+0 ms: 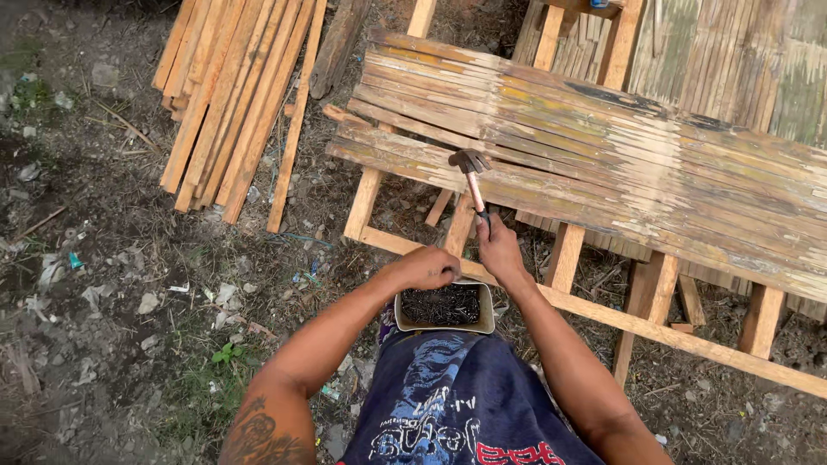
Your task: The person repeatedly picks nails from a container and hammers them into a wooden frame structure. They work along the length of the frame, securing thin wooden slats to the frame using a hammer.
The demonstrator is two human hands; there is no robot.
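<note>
Bamboo bench, hammer in right hand

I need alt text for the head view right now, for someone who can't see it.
Seen from above, the right hand holds a hammer over a worn bamboo-slat panel on a wooden frame. The left hand rests at a container of nails. Wooden slats lie on the dirt.

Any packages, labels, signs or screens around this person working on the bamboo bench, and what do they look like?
No signs or screens.
Nail container: open rectangular tin, pale walls, full of dark nails, on the lap below the left hand.
Shirt print: white and red lettering with a pale blue figure on dark blue cloth.
Litter scraps: small pale and teal bits on the dirt, left.
</note>
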